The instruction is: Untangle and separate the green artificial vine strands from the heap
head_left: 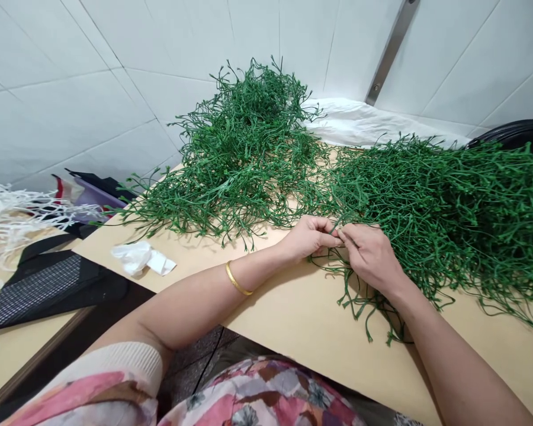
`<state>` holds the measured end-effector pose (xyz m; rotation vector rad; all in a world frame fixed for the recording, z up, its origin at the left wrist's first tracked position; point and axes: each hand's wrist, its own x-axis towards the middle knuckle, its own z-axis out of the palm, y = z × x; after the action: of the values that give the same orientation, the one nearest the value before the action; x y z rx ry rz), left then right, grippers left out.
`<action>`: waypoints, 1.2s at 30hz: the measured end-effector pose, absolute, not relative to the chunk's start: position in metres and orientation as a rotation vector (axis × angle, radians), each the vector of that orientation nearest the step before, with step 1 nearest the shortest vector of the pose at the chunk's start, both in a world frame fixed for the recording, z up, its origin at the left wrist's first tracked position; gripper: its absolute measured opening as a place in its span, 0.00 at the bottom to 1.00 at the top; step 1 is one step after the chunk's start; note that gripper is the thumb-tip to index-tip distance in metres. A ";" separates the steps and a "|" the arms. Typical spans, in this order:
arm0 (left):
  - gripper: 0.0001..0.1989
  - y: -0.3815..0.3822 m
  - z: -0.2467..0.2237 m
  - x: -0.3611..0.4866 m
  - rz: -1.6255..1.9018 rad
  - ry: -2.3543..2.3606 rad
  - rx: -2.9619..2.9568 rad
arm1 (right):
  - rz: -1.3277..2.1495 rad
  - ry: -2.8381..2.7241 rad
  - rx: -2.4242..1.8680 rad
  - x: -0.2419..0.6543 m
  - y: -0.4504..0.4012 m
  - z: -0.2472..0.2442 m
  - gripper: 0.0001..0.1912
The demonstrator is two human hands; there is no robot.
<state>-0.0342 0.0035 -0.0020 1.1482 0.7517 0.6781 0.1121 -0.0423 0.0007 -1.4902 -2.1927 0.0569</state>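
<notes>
My left hand (308, 238) and my right hand (373, 255) meet over the table's middle, fingertips almost touching. Both pinch a thin green strand (335, 226); only a short piece shows between the fingers, and the rest merges with other strands. More loose green strands (359, 302) with small split ends hang below my right hand onto the table. Just beyond my hands, a tall heap of similar green strands (249, 136) rises on the left. A wide, dense pile of green strands (462, 207) lies to the right.
The tan tabletop (284, 302) bears a crumpled white tissue (135, 257) near its left edge. White strands (18, 219) and a black mesh item (39, 287) lie on another surface at left. White cloth (359, 121) sits behind the piles, against the tiled wall (182, 35).
</notes>
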 end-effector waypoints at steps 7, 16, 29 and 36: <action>0.10 0.005 0.000 -0.037 0.676 0.639 1.086 | 0.857 -1.500 -1.349 0.116 -0.035 0.001 0.13; 0.10 0.011 -0.006 -0.035 0.686 0.698 0.796 | 0.487 -1.547 -1.524 0.123 -0.044 0.015 0.13; 0.09 0.004 -0.009 -0.031 0.752 0.679 0.741 | 0.548 -1.721 -1.530 0.098 -0.050 0.002 0.14; 0.10 0.004 -0.008 -0.032 0.780 0.708 0.874 | 0.679 -1.705 -1.573 0.105 -0.045 0.002 0.11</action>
<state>-0.0318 0.0043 -0.0079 0.8744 0.7081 0.7800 0.1049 -0.0446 0.0022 -1.5730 -1.7054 0.6785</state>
